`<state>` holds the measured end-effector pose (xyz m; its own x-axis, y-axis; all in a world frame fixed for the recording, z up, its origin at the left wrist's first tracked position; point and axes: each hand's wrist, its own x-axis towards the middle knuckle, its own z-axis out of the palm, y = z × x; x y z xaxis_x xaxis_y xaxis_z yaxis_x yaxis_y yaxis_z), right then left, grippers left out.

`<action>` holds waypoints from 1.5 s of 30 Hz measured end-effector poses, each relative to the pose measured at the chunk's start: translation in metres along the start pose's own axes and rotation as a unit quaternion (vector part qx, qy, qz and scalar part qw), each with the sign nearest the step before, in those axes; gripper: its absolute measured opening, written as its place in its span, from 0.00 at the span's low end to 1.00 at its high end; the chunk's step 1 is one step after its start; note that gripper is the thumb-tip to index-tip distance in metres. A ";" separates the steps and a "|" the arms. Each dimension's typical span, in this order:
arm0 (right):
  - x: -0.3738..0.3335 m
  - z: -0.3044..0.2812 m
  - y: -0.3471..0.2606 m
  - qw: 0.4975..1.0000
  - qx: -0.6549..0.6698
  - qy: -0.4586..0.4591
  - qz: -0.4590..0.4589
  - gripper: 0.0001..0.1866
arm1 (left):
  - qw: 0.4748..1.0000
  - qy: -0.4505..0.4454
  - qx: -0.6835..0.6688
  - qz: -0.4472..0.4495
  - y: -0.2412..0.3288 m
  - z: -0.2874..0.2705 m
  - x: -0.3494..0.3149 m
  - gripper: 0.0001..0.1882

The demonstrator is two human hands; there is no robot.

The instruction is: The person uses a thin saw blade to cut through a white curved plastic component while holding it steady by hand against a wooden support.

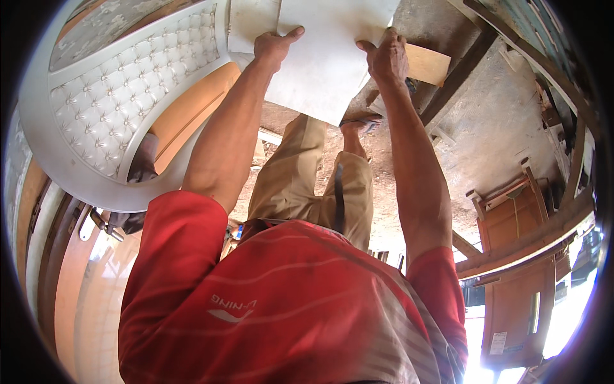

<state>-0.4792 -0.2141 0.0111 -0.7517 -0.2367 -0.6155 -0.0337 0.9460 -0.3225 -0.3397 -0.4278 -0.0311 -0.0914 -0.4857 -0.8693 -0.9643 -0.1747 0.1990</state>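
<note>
A flat white panel (320,70) is held out in front of me, its lower corner pointing down over my legs. My left hand (276,48) grips it by the left side, thumb lying on the white face and fingers mostly hidden. On the right edge, my right hand (387,59) is closed with its thumb on the face; the fingers curl around the border. Beside the left hand, another pale board (252,29) shows at the panel's left. Just beyond my right hand is a light brown wooden piece (427,64).
A white tufted headboard (137,89) with a curved frame stands at the left, near orange-brown wood (201,112). Dark beams (462,73) cross the dusty floor on the right. Farther right are wooden furniture parts (515,217). My sandalled foot (359,123) is below the panel.
</note>
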 end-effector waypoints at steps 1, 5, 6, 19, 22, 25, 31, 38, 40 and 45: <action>0.000 0.001 0.002 1.000 -0.006 0.002 -0.003 0.37 | 1.000 -0.012 0.004 -0.005 0.000 0.000 0.000 0.36; 0.000 -0.003 0.001 1.000 -0.016 -0.010 0.001 0.38 | 1.000 0.020 -0.006 0.015 -0.003 0.006 0.002 0.34; -0.001 -0.001 0.004 1.000 -0.010 -0.004 -0.003 0.37 | 1.000 0.018 -0.001 0.014 -0.004 0.005 0.002 0.35; 0.001 0.001 0.018 0.999 0.002 0.008 -0.042 0.35 | 0.998 0.038 -0.011 0.038 0.001 0.004 -0.015 0.36; -0.012 -0.004 0.033 0.996 0.077 -0.021 -0.040 0.35 | 1.000 0.023 0.006 -0.007 0.005 0.001 -0.018 0.36; -0.056 0.008 0.064 0.991 0.122 -0.014 -0.050 0.37 | 0.997 0.053 0.058 0.025 0.001 0.006 -0.016 0.36; -0.196 0.049 0.159 0.987 0.143 -0.072 0.034 0.30 | 0.993 0.077 0.045 0.074 -0.010 0.008 -0.016 0.36; -0.333 0.061 0.257 0.978 0.168 -0.071 0.105 0.32 | 0.964 0.110 0.028 0.240 -0.064 0.024 -0.022 0.19; -0.359 0.074 0.283 0.979 0.160 -0.051 0.117 0.33 | 0.968 -0.072 -0.185 0.151 -0.059 0.047 -0.093 0.15; -0.384 0.082 0.295 0.969 0.229 -0.009 0.088 0.35 | 0.954 -0.152 -0.234 0.114 -0.107 0.078 -0.217 0.07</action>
<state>-0.1463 0.1376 0.0936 -0.7072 -0.0886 -0.7014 0.3930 0.7754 -0.4942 -0.2358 -0.2365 0.1006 -0.4219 -0.2995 -0.8557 -0.7009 -0.4910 0.5174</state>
